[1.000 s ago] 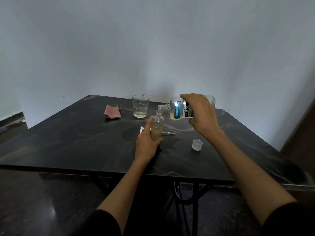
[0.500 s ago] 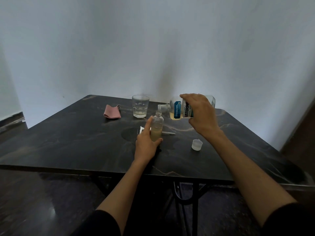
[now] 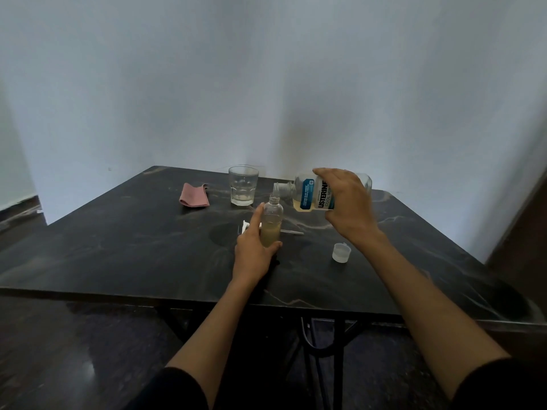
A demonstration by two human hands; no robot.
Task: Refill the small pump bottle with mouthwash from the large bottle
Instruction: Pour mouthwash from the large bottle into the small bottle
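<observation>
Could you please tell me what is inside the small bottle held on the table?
The small bottle holds pale yellowish liquid in its lower part; the upper part looks empty. The left hand covers its base.

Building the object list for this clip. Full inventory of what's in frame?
table: 1, dark marbled, fills the middle
small bottle: 1, clear, part-filled with yellowish liquid, upright, table centre
large bottle: 1, clear, blue-white label, tipped sideways above small bottle
glass: 1, clear, far centre
cloth: 1, pink, far left
cap: 1, translucent white, right
pump part: 1, white, behind small bottle, mostly hidden
left hand: grip on small bottle
right hand: grip on large bottle
</observation>
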